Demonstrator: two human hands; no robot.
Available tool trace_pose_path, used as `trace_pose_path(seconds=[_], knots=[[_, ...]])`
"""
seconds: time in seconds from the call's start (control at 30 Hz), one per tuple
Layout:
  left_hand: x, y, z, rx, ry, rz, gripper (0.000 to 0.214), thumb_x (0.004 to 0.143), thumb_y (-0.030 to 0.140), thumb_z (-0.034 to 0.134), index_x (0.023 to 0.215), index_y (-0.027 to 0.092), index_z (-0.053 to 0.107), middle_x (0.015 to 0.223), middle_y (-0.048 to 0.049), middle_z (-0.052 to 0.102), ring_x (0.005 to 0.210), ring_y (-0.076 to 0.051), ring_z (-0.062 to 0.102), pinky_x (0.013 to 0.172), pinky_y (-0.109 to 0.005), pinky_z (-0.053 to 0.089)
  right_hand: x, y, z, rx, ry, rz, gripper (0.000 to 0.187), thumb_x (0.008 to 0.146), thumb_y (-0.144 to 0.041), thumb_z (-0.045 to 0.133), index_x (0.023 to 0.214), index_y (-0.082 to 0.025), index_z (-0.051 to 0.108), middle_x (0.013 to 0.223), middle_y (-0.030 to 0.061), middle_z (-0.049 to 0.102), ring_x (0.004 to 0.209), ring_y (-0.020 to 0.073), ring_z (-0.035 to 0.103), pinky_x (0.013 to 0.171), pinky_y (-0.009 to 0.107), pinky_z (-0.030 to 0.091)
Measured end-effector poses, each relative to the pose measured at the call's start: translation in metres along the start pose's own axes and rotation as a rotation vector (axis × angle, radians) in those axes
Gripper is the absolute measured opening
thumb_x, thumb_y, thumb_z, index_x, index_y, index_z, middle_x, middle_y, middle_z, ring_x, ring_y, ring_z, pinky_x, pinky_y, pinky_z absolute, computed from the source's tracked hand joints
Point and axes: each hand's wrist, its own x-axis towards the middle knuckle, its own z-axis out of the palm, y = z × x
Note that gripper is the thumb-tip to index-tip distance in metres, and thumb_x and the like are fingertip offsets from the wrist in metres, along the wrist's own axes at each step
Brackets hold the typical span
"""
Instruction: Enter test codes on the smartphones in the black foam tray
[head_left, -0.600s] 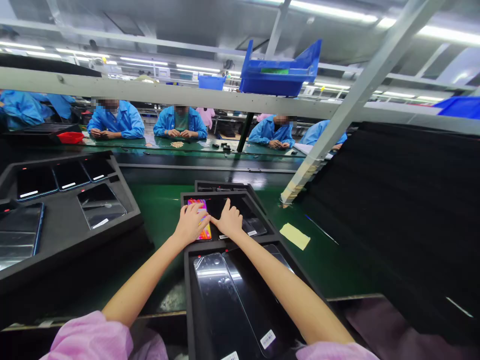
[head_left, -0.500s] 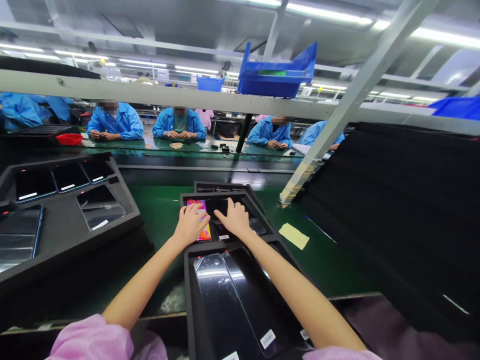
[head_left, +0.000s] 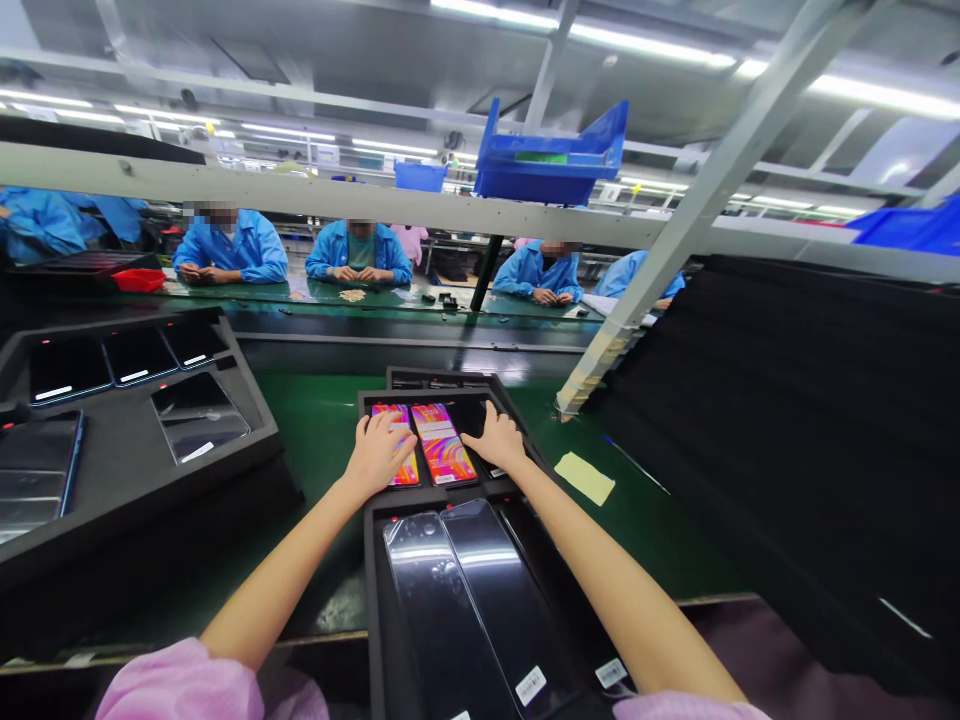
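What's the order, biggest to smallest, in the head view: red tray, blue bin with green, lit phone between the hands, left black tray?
Left black tray
Blue bin
Lit phone
Red tray, farther away

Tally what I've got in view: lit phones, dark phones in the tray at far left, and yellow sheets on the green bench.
Lit phones: 2, one partly under the left hand
Dark phones visible in the far-left tray: 5, one cut off by the picture edge
Yellow sheet: 1
Total: 8
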Motion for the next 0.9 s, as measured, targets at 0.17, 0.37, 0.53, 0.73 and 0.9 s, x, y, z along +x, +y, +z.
trace_pose_path(seconds=[0.17, 0.37, 0.53, 0.73, 0.9], knots=[[0.003, 0.0, -0.002, -0.012, 0.009, -0.009, 0.029, 0.091, 0.031, 0.039, 0.096, 0.021, 0.065, 0.123, -0.0097, 0.055, 0.117, -0.025, 0.046, 0.102, -0.053, 0.027, 0.0, -0.004, -0.005, 0.007, -0.001, 0.023, 0.082, 0.077, -0.045, 0.055, 0.139, -0.004, 0.02, 0.121, 0.0244, 0.048, 0.113, 0.0321, 0.048, 0.088, 0.037, 0.036], [-0.026, 0.014, -0.017, -0.103, 0.031, 0.09, 0.031, 0.091, 0.027, 0.036, 0.095, 0.02, 0.065, 0.121, -0.0094, 0.055, 0.116, -0.023, 0.046, 0.1, -0.047, 0.03, -0.029, 0.007, -0.026, 0.034, 0.04, -0.081, 0.08, 0.081, -0.046, 0.049, 0.141, -0.005, 0.015, 0.119, 0.0214, 0.053, 0.111, 0.0305, 0.049, 0.087, 0.037, 0.038], [-0.082, 0.048, -0.036, -0.207, -0.256, 0.465, 0.03, 0.089, 0.039, 0.042, 0.107, 0.026, 0.062, 0.128, -0.006, 0.053, 0.118, -0.025, 0.045, 0.098, -0.044, 0.035, -0.128, 0.038, -0.02, 0.088, 0.179, -0.38, 0.057, 0.082, -0.039, 0.046, 0.132, -0.012, 0.038, 0.107, 0.014, 0.059, 0.098, 0.027, 0.055, 0.083, 0.039, 0.044], [-0.096, 0.061, -0.037, -0.082, -0.385, 0.485, 0.042, 0.089, 0.046, 0.038, 0.124, 0.026, 0.051, 0.139, -0.008, 0.044, 0.126, -0.032, 0.037, 0.101, -0.055, 0.028, -0.21, 0.042, 0.02, 0.007, 0.304, -0.43, 0.052, 0.084, -0.039, 0.044, 0.129, -0.014, 0.039, 0.107, 0.0166, 0.058, 0.095, 0.0274, 0.057, 0.073, 0.039, 0.048], [-0.094, 0.059, -0.04, -0.06, -0.397, 0.453, 0.034, 0.088, 0.044, 0.042, 0.111, 0.025, 0.058, 0.137, -0.0075, 0.046, 0.126, -0.034, 0.037, 0.101, -0.056, 0.028, -0.205, 0.024, 0.021, -0.076, 0.303, -0.246, 0.053, 0.079, -0.041, 0.052, 0.124, -0.015, 0.045, 0.11, 0.0175, 0.055, 0.098, 0.0301, 0.055, 0.078, 0.042, 0.046]])
